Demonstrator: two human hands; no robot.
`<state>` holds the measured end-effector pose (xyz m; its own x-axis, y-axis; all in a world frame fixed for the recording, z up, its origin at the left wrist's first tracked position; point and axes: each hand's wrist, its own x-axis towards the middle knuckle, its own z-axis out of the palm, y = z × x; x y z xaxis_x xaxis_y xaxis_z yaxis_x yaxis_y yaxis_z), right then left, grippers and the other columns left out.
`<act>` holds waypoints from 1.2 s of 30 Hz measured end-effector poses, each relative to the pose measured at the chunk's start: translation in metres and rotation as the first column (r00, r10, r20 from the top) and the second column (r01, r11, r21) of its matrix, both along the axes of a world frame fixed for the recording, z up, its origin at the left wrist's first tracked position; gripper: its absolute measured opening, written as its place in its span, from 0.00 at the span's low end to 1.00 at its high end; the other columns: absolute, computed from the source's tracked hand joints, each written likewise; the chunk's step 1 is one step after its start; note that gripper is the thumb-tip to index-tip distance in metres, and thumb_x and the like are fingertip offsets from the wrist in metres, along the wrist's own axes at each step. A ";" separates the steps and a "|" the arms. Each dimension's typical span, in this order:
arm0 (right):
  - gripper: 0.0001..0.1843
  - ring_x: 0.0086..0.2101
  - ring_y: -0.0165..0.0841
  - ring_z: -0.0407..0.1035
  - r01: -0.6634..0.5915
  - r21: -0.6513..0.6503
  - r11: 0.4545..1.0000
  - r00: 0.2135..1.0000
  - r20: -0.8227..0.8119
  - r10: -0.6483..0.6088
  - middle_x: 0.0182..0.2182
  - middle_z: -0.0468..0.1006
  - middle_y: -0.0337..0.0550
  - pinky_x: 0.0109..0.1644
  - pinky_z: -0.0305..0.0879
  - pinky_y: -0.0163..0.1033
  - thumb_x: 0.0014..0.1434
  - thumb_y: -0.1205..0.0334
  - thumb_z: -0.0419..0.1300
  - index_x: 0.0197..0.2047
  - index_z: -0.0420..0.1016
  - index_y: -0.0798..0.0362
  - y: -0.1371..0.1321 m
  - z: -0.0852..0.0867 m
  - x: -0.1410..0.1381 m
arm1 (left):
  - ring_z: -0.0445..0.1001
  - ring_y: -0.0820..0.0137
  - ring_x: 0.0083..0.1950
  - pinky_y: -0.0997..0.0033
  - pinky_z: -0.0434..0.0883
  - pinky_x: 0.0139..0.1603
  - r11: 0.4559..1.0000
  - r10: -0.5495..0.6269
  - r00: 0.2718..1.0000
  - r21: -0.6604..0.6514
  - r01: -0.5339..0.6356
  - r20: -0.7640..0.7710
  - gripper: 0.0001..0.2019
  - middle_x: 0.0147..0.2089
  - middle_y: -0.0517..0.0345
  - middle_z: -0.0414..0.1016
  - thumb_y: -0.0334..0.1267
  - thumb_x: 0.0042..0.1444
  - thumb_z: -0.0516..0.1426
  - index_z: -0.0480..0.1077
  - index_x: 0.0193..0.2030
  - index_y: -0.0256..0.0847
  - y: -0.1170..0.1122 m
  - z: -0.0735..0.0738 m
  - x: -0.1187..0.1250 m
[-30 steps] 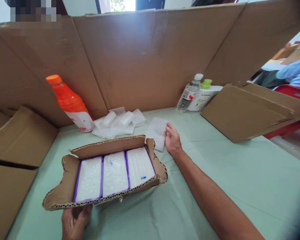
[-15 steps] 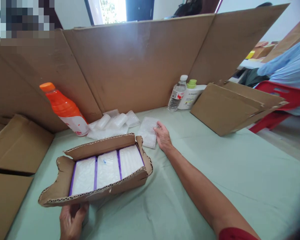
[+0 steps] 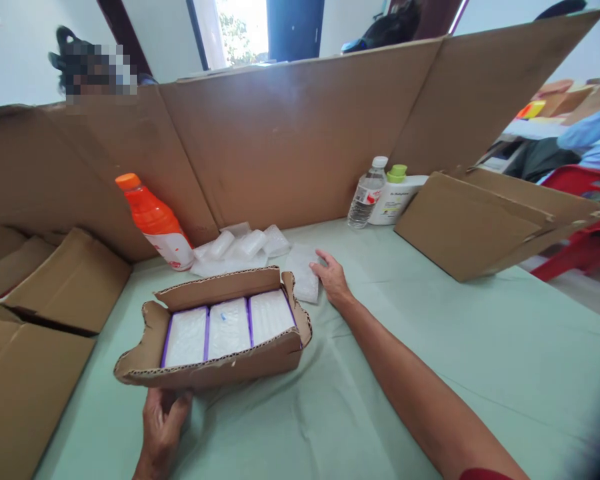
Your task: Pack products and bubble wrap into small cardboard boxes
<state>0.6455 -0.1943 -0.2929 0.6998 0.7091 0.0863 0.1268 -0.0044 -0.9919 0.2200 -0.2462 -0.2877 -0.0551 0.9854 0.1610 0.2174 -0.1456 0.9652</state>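
At far left, brown boxes point(image 3: 75, 280) stand on the green cloth point(image 3: 430, 333); their contents are not visible. Next, an orange bottle point(image 3: 155, 223), cap on, leans against the cardboard wall point(image 3: 300, 133). The left hand point(image 3: 163, 423) is at the near left side of the open carton point(image 3: 250, 365), thumb apart from the fingers; the fingertips are hidden at the lower edge, so whether they grip cannot be told. The carton, left of centre, holds three white packs point(image 3: 229, 330) with purple edges, side by side in one row. Judged from this layout, the row is filled; the carton has no cover in place. Behind it, outside the carton, lie loose bubble wrap pieces point(image 3: 240, 252), two of them rolled. To their right, a flat bubble wrap sheet point(image 3: 305, 287) also lies outside, so neither is inserted. The right hand point(image 3: 335, 280) is at the sheet's right edge, fingers half curled; whether it pinches the sheet cannot be told. Further right stand a clear water bottle point(image 3: 366, 200) and a white bottle point(image 3: 393, 207) with a green cap, both capped, then a tilted cardboard box point(image 3: 470, 227), its interior hidden.
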 end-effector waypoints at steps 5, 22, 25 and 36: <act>0.32 0.45 0.44 0.74 0.008 -0.097 0.995 0.964 0.267 0.019 0.62 0.66 0.59 0.53 0.72 0.53 0.48 0.57 0.64 0.57 0.74 0.54 -0.018 0.033 0.002 | 0.79 0.58 0.46 0.62 0.76 0.47 0.994 -0.108 0.994 0.010 0.108 0.015 0.18 0.42 0.51 0.78 0.48 0.54 0.60 0.68 0.48 0.41 0.006 0.004 0.002; 0.29 0.38 0.42 0.72 -0.478 -0.424 0.769 0.700 0.345 0.625 0.44 0.79 0.51 0.42 0.69 0.44 0.60 0.41 0.60 0.54 0.72 0.55 -0.127 0.063 -0.117 | 0.70 0.68 0.28 0.70 0.69 0.29 0.983 -0.182 0.932 -0.029 0.183 -0.314 0.18 0.29 0.63 0.71 0.50 0.51 0.58 0.66 0.45 0.42 0.022 0.036 0.001; 0.24 0.37 0.40 0.72 -0.420 -0.425 0.802 0.734 0.359 0.576 0.42 0.80 0.50 0.40 0.68 0.43 0.58 0.46 0.61 0.51 0.73 0.55 -0.105 0.063 -0.114 | 0.72 0.68 0.30 0.69 0.69 0.32 0.971 -0.236 0.910 -0.039 0.237 -0.340 0.20 0.34 0.61 0.74 0.48 0.51 0.58 0.66 0.48 0.42 0.043 0.045 0.009; 0.21 0.44 0.38 0.75 -0.287 -0.297 0.911 0.791 0.463 0.401 0.49 0.81 0.47 0.43 0.70 0.41 0.59 0.61 0.56 0.56 0.74 0.50 -0.072 0.051 -0.078 | 0.77 0.64 0.43 0.63 0.73 0.45 0.983 -0.183 0.971 -0.027 0.181 -0.153 0.32 0.46 0.51 0.76 0.45 0.53 0.59 0.62 0.65 0.40 0.085 0.012 0.043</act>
